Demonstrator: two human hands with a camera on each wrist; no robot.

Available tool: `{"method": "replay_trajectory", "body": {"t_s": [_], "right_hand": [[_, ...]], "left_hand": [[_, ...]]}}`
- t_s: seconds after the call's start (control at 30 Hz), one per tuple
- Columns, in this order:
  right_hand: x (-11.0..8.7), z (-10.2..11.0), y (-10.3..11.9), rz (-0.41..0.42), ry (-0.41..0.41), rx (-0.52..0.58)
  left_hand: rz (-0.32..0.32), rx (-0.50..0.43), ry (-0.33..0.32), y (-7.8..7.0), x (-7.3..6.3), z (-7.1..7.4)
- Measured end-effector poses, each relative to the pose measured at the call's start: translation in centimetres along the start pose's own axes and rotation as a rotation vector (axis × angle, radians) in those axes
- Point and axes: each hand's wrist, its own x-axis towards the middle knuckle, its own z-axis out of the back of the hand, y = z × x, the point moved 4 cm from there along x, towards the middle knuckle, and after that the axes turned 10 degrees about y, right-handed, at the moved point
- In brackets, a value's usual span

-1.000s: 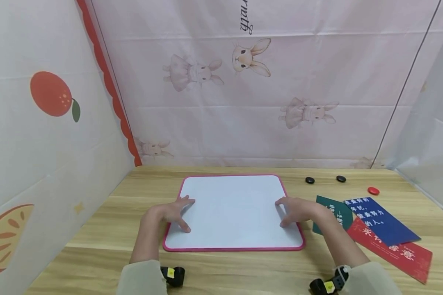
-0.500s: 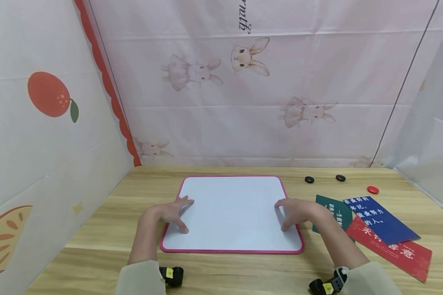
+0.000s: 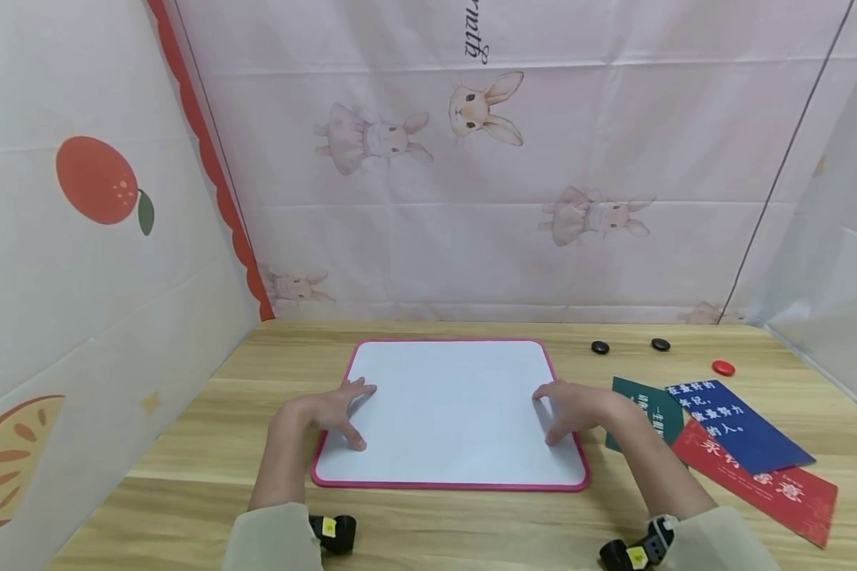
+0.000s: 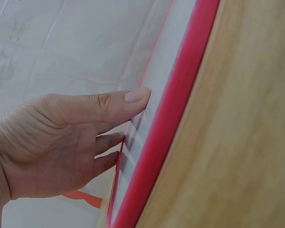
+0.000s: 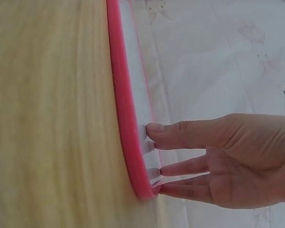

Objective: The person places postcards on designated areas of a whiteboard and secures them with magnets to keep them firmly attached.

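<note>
Left hand (image 3: 328, 412) and right hand (image 3: 574, 408), spread wide, touch the whiteboard (image 3: 450, 412), seemingly steadying it; nudging likely needs even pressure.

Soft even light, dimmer wrist views, wooden table (image 5: 52, 114) blurred there, faint shadows on whiteboard (image 3: 450, 412)

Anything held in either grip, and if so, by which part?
Nothing is held. The left grip and right grip appear only to rest on the whiteboard near its sides, neither wrapped round its pink frame.
</note>
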Motion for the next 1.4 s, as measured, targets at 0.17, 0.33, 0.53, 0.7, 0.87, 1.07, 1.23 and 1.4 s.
{"method": "replay_trajectory", "body": {"t_s": [0.17,0.33,0.53,0.7,0.87,1.07,1.23,1.4], "right_hand": [[-0.2,0.0,0.2,-0.006,0.012,-0.007],[-0.2,0.0,0.3,-0.012,0.023,-0.025],[-0.3,0.0,0.4,-0.024,0.032,-0.036],[-0.4,0.0,0.5,-0.027,0.034,-0.031],[-0.4,0.0,0.4,-0.025,0.033,-0.029],[-0.4,0.0,0.3,-0.020,0.035,-0.038],[-0.5,0.1,0.4,-0.015,0.033,-0.039],[-0.6,0.1,0.4,-0.014,0.031,-0.037]], "left_hand": [[-0.008,-0.011,0.000,0.0,0.1,0.1],[-0.017,-0.024,-0.002,0.1,0.1,0.1],[-0.046,-0.027,-0.004,0.1,0.1,0.1],[-0.058,-0.031,-0.005,0.3,0.3,0.1],[-0.050,-0.056,-0.028,0.5,0.2,0.1],[-0.070,-0.147,-0.198,1.2,0.6,0.7],[-0.027,-0.049,-0.363,1.9,0.9,1.3],[0.052,0.083,-0.403,2.8,1.1,1.2]]}}
